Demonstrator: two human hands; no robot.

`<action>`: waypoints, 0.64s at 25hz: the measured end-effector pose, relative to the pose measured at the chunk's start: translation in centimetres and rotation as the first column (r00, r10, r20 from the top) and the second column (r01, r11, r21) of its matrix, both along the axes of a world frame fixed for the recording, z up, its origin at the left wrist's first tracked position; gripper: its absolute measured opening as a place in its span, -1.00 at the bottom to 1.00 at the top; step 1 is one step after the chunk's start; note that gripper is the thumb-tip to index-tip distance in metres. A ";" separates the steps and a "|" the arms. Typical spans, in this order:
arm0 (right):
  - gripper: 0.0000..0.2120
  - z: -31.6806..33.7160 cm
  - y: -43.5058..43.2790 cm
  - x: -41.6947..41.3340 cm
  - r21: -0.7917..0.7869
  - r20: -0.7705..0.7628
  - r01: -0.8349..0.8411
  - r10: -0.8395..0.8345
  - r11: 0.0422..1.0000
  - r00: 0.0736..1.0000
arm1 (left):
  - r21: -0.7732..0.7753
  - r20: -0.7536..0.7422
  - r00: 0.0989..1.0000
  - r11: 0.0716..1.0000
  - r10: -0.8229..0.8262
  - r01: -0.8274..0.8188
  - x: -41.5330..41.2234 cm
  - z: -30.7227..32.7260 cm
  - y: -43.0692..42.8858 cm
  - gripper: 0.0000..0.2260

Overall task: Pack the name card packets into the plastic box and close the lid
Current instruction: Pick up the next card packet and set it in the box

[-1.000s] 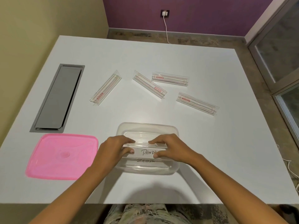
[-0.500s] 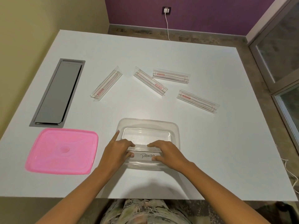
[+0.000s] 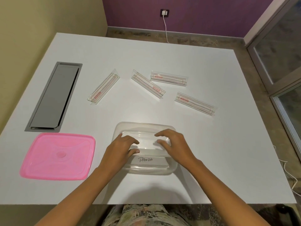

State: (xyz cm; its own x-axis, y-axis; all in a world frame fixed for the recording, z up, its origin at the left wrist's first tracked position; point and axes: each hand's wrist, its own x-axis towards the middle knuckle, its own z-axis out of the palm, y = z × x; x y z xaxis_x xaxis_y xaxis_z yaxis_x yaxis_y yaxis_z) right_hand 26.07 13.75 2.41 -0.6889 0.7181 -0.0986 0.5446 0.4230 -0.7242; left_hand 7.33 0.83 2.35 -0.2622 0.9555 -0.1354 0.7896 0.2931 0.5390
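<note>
A clear plastic box [image 3: 145, 123] stands near the table's front edge. Inside it, along the near wall, lies a name card packet [image 3: 151, 160] with "PANDA" written on it. My left hand [image 3: 120, 149] and my right hand [image 3: 174, 144] hover over the box's middle, fingers apart and bent down, holding nothing that I can see. Several more name card packets lie on the table beyond the box: one at the left [image 3: 103, 87], two close together [image 3: 148, 84] [image 3: 169, 78], one at the right [image 3: 195, 103]. The pink lid [image 3: 57, 157] lies flat to the left of the box.
A grey recessed panel [image 3: 53, 97] is set into the white table [image 3: 211, 144] at the left. A yellow wall runs along the left side, a glass door [image 3: 280, 46] along the right. A white cable [image 3: 291, 175] lies on the floor at the right.
Both hands have let go of the PANDA packet and moved away from me towards the box's middle. The packet now lies lower against the near wall; the ZEBRA writing is hidden.
</note>
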 end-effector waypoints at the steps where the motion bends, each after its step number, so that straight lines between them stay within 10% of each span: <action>1: -0.85 0.3 1.1 0.2 0.037 -0.032 0.045 -0.044 0.998 0.999 | -0.002 0.023 1.000 1.000 0.016 -0.016 0.2 0.4 0.5 -0.79; 8: -0.77 -0.9 11.6 1.9 0.172 -0.047 0.358 -0.355 0.918 0.934 | 0.051 -0.016 0.999 0.998 -0.042 0.042 1.8 2.1 5.1 -0.80; 16: -0.69 -4.6 21.2 2.6 0.292 0.357 0.382 -0.470 0.877 0.807 | 0.077 -0.028 0.996 0.993 -0.085 0.087 2.9 2.3 9.0 -0.81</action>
